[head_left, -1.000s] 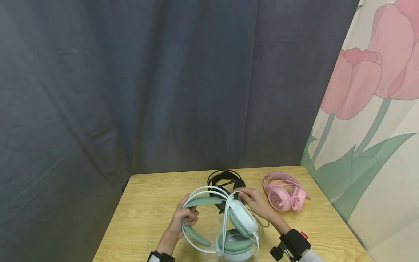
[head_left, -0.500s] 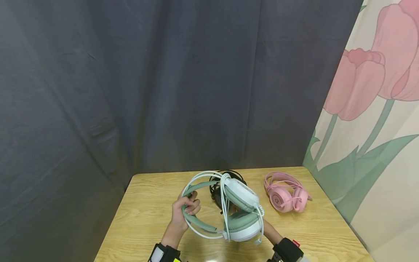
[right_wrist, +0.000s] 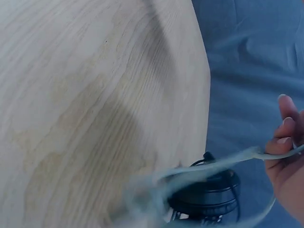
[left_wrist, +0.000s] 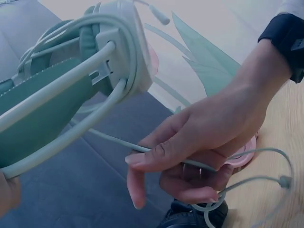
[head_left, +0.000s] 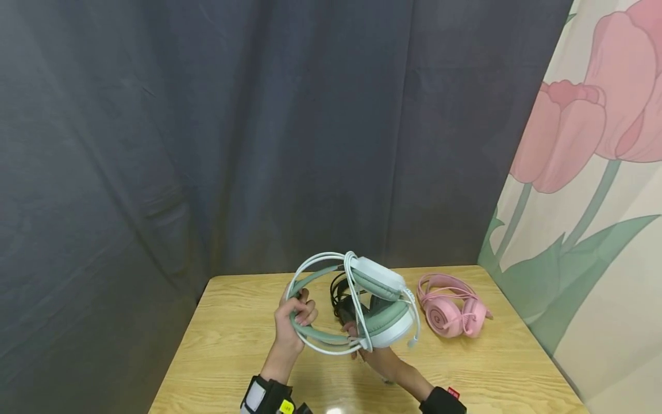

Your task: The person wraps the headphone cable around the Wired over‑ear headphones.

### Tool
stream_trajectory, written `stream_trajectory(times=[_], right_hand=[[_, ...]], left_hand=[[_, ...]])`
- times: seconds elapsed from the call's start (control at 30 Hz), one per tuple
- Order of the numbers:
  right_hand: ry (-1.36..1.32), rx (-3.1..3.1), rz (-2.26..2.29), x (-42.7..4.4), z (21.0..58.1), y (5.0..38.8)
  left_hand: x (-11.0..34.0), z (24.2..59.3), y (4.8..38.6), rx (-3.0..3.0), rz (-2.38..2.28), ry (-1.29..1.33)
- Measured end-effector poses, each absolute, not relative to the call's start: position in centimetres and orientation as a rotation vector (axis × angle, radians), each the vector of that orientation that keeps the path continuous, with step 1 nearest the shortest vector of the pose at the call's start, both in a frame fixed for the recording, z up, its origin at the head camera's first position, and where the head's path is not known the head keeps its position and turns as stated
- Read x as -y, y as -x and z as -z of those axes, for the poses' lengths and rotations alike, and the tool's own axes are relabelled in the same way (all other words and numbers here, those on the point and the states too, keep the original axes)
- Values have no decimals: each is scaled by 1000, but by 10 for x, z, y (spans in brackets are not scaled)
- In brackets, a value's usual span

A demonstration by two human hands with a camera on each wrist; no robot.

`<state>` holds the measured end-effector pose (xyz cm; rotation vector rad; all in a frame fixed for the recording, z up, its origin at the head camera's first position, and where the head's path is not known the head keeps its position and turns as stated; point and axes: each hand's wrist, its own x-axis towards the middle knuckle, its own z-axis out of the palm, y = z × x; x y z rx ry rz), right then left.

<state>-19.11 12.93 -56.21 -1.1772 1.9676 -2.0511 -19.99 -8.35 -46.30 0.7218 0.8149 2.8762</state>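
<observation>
White headphones with mint-green padding (head_left: 384, 317) are held up above the table. My left hand (head_left: 292, 323) grips their headband, and only a bit of that hand shows in the left wrist view. The pale cable is wound around the headband frame and earcup. Under the earcups, partly hidden by them in the head view, is my right hand (head_left: 381, 361). In the left wrist view this right hand (left_wrist: 190, 142) pinches the headphone cable (left_wrist: 114, 138) between thumb and fingers. Loose loops of the cable dangle below it, blurred in the right wrist view.
Black headphones (head_left: 341, 305) lie on the wooden table (head_left: 227, 333) behind the held pair, partly covered by it. Pink headphones (head_left: 450, 310) lie at the back right. A dark curtain (head_left: 310, 144) stands behind the table, and a tulip-painted wall (head_left: 605, 259) borders the right.
The white-and-green headphones have been raised up and away from me by my left hand. My right hand has moved from the upper earcup down and left, beneath the headphones, with the cable.
</observation>
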Motion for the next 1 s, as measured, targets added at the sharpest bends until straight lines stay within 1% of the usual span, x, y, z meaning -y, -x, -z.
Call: stream_trajectory(times=[0.07,0.13,0.2,0.27,0.33,0.43,0.7,0.77,1.0], right_hand=[[1305,-2094,1999,-125,561,189],[1357,-2320,1861,-124,559,186],[1323,-2521,1690,-123,554,182],[1245,-2598,1574,-123,551,179],[1172,-2597,1521,-122,549,177],[1153,-2578,1484,-121,547,174],[1234,-2592,1406,-128,540,173],[1246,-2639,1331,-133,537,174],[1268,-2744,1044,-143,528,176]], left_hand=[[84,463,200,-833,-2926,-655],[84,463,201,-854,-2972,-567],[84,464,202,-872,-3006,-478],[85,467,203,-895,-3027,-407],[86,470,203,-934,-3040,-360],[86,475,204,-1034,-3077,-293],[89,485,203,-1365,-3157,29],[90,488,203,-1412,-3152,59],[93,498,198,-1698,-3089,40]])
